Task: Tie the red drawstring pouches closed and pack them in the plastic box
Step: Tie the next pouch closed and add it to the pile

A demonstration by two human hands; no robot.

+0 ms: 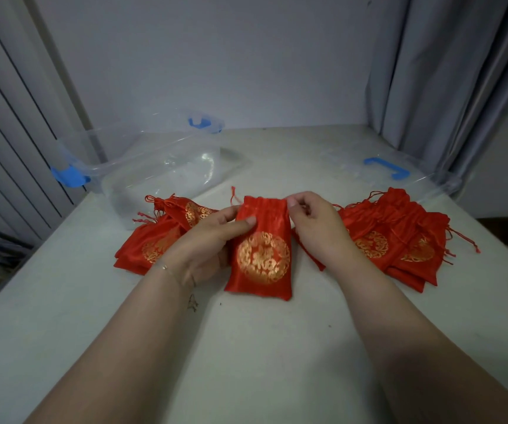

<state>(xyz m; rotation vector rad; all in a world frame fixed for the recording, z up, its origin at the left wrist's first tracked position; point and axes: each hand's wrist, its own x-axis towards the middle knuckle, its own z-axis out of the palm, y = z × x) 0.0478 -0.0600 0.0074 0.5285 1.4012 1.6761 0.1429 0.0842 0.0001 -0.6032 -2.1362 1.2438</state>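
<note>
Pale counter [261, 347], faintly speckled. Clear plastic box [154, 169] with blue latches at far left, lying tilted. Clear lid [399, 169] with blue handle at far right. Left heap of red pouches [151, 243] near box; right heap of red pouches [399, 237] near lid. Single pouch [261, 255] between heaps.

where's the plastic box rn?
In the head view, the clear plastic box sits open at the table's far left, just behind the left pile of red pouches; its lid lies apart at far right.
</note>
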